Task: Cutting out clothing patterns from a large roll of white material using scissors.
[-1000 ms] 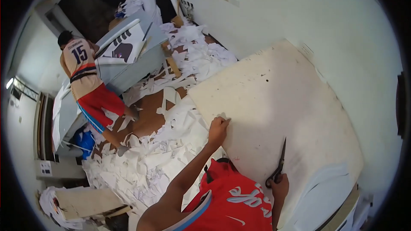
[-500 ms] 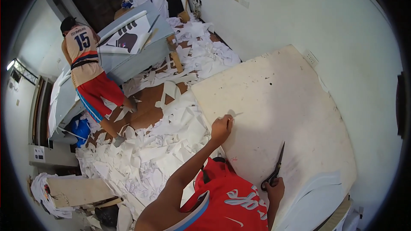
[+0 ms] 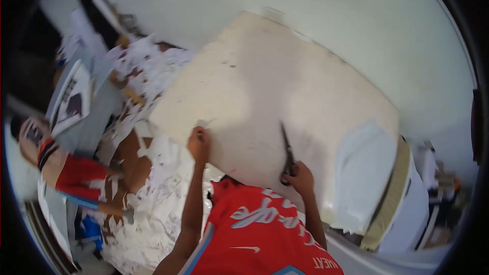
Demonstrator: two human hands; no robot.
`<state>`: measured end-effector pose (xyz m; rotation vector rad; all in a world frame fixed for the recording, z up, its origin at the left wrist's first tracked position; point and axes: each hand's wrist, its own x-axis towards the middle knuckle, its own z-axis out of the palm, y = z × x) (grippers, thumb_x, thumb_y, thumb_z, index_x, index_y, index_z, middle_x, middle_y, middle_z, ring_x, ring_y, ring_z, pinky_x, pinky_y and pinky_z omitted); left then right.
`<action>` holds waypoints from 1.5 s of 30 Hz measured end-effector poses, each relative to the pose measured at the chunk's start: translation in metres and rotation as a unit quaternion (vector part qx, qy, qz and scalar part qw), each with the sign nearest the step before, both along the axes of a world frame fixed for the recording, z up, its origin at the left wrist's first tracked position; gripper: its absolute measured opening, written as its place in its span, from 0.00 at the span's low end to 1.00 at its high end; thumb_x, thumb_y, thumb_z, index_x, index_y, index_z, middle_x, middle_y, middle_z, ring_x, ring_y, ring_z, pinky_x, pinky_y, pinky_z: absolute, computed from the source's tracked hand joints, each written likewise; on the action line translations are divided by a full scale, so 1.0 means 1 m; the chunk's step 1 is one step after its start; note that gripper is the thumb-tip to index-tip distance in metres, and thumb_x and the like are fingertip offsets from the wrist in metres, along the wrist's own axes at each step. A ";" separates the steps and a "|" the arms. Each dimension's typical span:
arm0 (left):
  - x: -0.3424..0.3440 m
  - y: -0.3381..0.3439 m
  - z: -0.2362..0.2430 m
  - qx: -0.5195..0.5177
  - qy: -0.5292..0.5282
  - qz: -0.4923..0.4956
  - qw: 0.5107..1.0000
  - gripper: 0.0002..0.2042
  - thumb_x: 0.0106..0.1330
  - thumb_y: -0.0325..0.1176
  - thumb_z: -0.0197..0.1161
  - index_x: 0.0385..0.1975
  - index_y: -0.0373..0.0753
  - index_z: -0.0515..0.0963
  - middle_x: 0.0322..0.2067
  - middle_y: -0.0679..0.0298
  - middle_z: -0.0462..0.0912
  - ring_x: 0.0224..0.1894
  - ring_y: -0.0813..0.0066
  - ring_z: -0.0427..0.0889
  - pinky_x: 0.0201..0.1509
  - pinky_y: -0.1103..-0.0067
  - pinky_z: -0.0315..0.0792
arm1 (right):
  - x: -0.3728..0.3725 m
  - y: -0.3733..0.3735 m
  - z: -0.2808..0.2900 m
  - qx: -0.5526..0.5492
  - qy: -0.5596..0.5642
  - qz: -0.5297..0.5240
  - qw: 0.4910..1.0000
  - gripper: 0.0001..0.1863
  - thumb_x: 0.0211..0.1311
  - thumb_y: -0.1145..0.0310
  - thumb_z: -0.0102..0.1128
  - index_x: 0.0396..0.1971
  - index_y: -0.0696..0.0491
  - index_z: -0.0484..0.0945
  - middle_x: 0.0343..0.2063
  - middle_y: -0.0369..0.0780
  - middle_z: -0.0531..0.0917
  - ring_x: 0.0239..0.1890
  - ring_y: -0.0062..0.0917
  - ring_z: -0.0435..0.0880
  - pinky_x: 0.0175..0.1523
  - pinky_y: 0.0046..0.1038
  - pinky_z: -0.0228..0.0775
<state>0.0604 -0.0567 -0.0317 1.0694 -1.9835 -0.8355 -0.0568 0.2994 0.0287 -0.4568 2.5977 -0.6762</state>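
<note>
My right hand [image 3: 301,177] grips the dark handles of a pair of scissors [image 3: 288,154]. Their blades look closed and point away from me over the pale worktable [image 3: 219,91]. Above the table's left edge, my left hand [image 3: 199,145] has its fingers curled together. A small whitish bit shows at the fingertips, too blurred to name. On the right part of the table lie smooth white sheets [image 3: 364,168], apart from both hands.
White scraps [image 3: 147,224] cover the floor to the left. Beyond stands another person [image 3: 76,175] beside a grey-blue table [image 3: 102,107] bearing a printed sheet [image 3: 76,97]. A wall [image 3: 326,5] runs behind my worktable. Rolled or stacked material [image 3: 389,193] sits off its right edge.
My view has swung to the right, so the other person and far table now sit further left. The scissors remain in my right hand, and my left fingers stay closed.
</note>
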 end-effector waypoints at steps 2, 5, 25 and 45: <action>-0.002 0.001 0.000 0.028 0.000 -0.006 1.000 0.04 0.66 0.32 0.61 0.36 0.41 0.79 0.27 0.61 0.83 0.27 0.67 0.82 0.33 0.71 0.74 | 0.001 0.000 -0.003 -0.022 -0.005 -0.022 0.999 0.24 0.39 0.55 0.75 0.32 0.52 0.73 0.28 0.41 0.80 0.34 0.39 0.82 0.39 0.40 0.73; -0.003 0.002 0.006 0.011 -0.018 -0.024 0.999 0.03 0.64 0.30 0.62 0.35 0.40 0.79 0.29 0.61 0.83 0.27 0.68 0.82 0.33 0.72 0.74 | 0.003 0.002 -0.005 -0.048 0.001 -0.056 0.997 0.23 0.39 0.58 0.76 0.31 0.52 0.73 0.26 0.39 0.79 0.31 0.35 0.81 0.37 0.37 0.72; -0.004 0.002 0.013 -0.112 -0.084 -0.075 0.987 0.04 0.62 0.30 0.65 0.34 0.41 0.79 0.30 0.63 0.81 0.28 0.66 0.81 0.34 0.71 0.73 | -0.003 0.001 -0.003 -0.055 -0.024 -0.037 0.998 0.24 0.38 0.58 0.78 0.31 0.53 0.74 0.22 0.38 0.78 0.27 0.29 0.80 0.33 0.32 0.70; -0.005 0.001 0.016 -0.099 -0.113 -0.069 0.986 0.04 0.63 0.32 0.65 0.34 0.43 0.80 0.29 0.63 0.81 0.28 0.64 0.82 0.34 0.69 0.73 | 0.003 -0.008 0.002 -0.012 -0.036 -0.061 0.997 0.23 0.40 0.62 0.76 0.34 0.53 0.73 0.27 0.39 0.79 0.31 0.31 0.80 0.35 0.34 0.71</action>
